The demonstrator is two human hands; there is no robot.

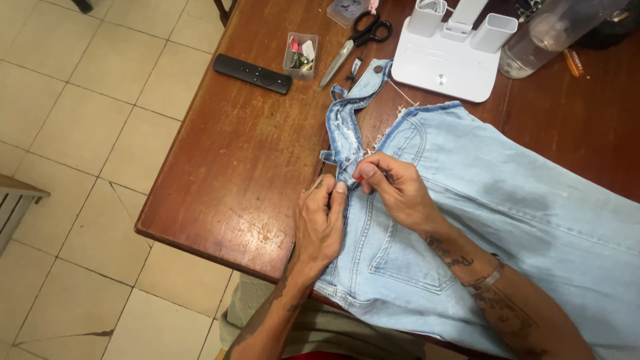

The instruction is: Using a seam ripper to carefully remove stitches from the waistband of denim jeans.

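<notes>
Light blue jeans [507, 220] lie spread over the right part of a brown wooden table [233, 167], back pocket up. Their waistband [350, 113] hangs loose, partly torn away with frayed white threads. My left hand [321, 223] pinches the denim at the point where the band leaves the jeans. My right hand [393, 187] is right beside it, fingers closed on a small red tool [360, 179] pressed against the same seam. The tool's tip is hidden by fingers and cloth.
Black-handled scissors [357, 40], a black remote control [252, 73] and a small clear box of bits [301, 55] lie at the table's far side. A white stand [448, 63] and a clear plastic bottle [543, 37] sit far right. Tiled floor lies left.
</notes>
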